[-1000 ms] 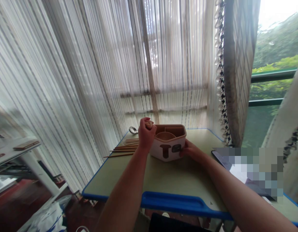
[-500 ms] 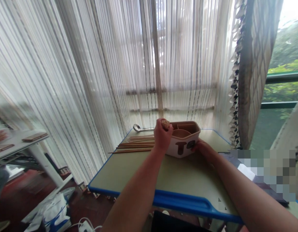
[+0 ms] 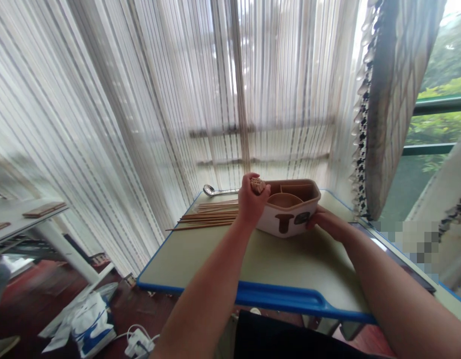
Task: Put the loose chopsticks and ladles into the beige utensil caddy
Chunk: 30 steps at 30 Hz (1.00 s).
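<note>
My left hand [image 3: 251, 202] is closed around a bundle of thin wooden sticks [image 3: 258, 186]; only their pale ends show above my fist. This hand is at the left side of a white utensil holder [image 3: 266, 222] with brown inner compartments [image 3: 286, 200] and dark shapes on its front. My right hand [image 3: 322, 219] grips the lower right side of the holder, its fingers partly hidden. To the left of the holder, several long brown chopsticks [image 3: 204, 218] lie on the table, with paler sticks [image 3: 217, 205] behind them. Farther back lies a metal slotted spoon [image 3: 208, 190].
The pale table [image 3: 200, 254] has a blue edge [image 3: 279, 294]. A dark flat object [image 3: 395, 254] lies at its right. Sheer curtains [image 3: 159, 99] hang behind it. A white side table [image 3: 54, 239], a plastic bag [image 3: 90, 319] and a power strip [image 3: 138, 344] are on the left.
The holder and both hands sit slightly farther right and higher in view. The camera view has shifted a little too. My left hand still holds the stick bundle.
</note>
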Each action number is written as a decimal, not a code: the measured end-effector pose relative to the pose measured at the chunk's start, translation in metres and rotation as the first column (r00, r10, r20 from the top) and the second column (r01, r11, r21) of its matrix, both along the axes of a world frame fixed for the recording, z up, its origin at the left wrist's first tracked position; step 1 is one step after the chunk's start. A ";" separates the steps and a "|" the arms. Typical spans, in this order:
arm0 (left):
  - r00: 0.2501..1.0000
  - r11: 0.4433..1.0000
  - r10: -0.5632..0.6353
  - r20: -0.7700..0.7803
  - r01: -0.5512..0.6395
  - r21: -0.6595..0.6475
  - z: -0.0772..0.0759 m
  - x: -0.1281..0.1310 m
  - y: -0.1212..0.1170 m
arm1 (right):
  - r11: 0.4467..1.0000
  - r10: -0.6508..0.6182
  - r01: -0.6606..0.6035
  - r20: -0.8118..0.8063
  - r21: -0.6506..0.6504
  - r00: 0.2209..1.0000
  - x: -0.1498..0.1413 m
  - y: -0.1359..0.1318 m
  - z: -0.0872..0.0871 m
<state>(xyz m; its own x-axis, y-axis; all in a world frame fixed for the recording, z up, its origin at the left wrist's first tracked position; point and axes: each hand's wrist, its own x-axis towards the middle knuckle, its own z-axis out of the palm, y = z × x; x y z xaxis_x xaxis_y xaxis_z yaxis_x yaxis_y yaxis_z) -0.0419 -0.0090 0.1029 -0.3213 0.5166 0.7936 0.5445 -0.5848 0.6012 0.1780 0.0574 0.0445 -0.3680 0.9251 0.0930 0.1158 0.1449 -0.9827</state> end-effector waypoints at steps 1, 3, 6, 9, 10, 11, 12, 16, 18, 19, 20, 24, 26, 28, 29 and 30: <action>1.000 1.000 -0.004 -0.003 0.004 0.004 0.000 0.001 -0.001 | 1.000 -0.004 0.004 0.001 0.006 1.000 0.001 0.000 0.000; 1.000 1.000 0.005 -0.009 -0.005 0.011 0.001 0.003 -0.003 | 1.000 0.005 -0.005 -0.007 0.015 1.000 0.002 0.002 -0.004; 0.999 0.999 0.033 -0.038 -0.031 0.040 0.003 0.007 -0.010 | 0.997 0.081 -0.081 -0.016 -0.011 0.997 0.003 0.007 -0.011; 0.994 0.996 0.064 -0.084 -0.059 0.061 0.006 0.010 -0.018 | 0.983 0.166 -0.166 -0.016 -0.081 0.986 0.005 0.009 -0.015; 0.993 0.996 0.076 -0.094 -0.071 0.056 0.007 0.010 -0.019 | 0.979 0.177 -0.178 -0.012 -0.099 0.984 0.005 0.008 -0.016; 0.991 0.995 0.088 -0.098 -0.083 0.047 0.008 0.010 -0.020 | 0.977 0.180 -0.180 -0.006 -0.111 0.984 0.005 0.007 -0.016; 0.990 0.995 0.098 -0.097 -0.095 0.037 0.008 0.009 -0.019 | 0.977 0.179 -0.178 -0.003 -0.116 0.984 0.005 0.006 -0.015; 0.993 0.996 0.093 -0.073 -0.093 0.001 0.004 0.005 -0.011 | 0.983 0.159 -0.160 -0.021 -0.085 0.987 0.003 0.005 -0.012; 0.994 0.998 0.068 -0.082 -0.068 0.002 0.000 0.002 -0.004 | 0.990 0.130 -0.131 -0.021 -0.048 0.991 0.002 0.006 -0.012; 0.994 0.998 0.061 -0.091 -0.060 0.007 -0.002 0.002 -0.002 | 0.993 0.113 -0.114 -0.012 -0.030 0.993 0.002 0.006 -0.012; 0.993 0.998 0.057 -0.101 -0.056 0.014 -0.004 0.001 0.001 | 0.995 0.100 -0.100 -0.002 -0.015 0.995 0.002 0.007 -0.012; 0.993 0.998 0.044 -0.111 -0.039 0.048 -0.012 0.001 0.008 | 0.996 0.089 -0.089 0.005 -0.002 0.996 0.003 0.009 -0.012; 0.993 0.997 0.044 -0.112 -0.038 0.062 -0.017 0.000 0.010 | 0.997 0.083 -0.083 -0.009 0.001 0.997 0.002 0.009 -0.011; 0.992 0.996 0.046 -0.120 -0.037 0.076 -0.021 -0.002 0.012 | 0.998 0.069 -0.069 -0.022 0.004 0.997 0.000 0.008 -0.011; 0.991 0.995 0.054 -0.120 -0.044 0.087 -0.022 -0.004 0.013 | 0.998 0.059 -0.059 -0.027 0.008 0.998 -0.002 0.008 -0.010; 0.990 0.993 0.081 -0.112 -0.071 0.096 -0.023 -0.007 0.014 | 0.999 0.050 -0.050 -0.033 0.015 0.998 -0.003 0.008 -0.010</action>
<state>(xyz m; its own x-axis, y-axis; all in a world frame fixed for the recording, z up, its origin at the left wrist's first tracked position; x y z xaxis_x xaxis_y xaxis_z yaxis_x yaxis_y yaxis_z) -0.0494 0.0047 0.0801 -0.2599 0.4173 0.8708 0.6523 -0.5891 0.4770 0.1747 0.0652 0.0341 -0.4101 0.9042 0.1192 0.0754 0.1639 -0.9836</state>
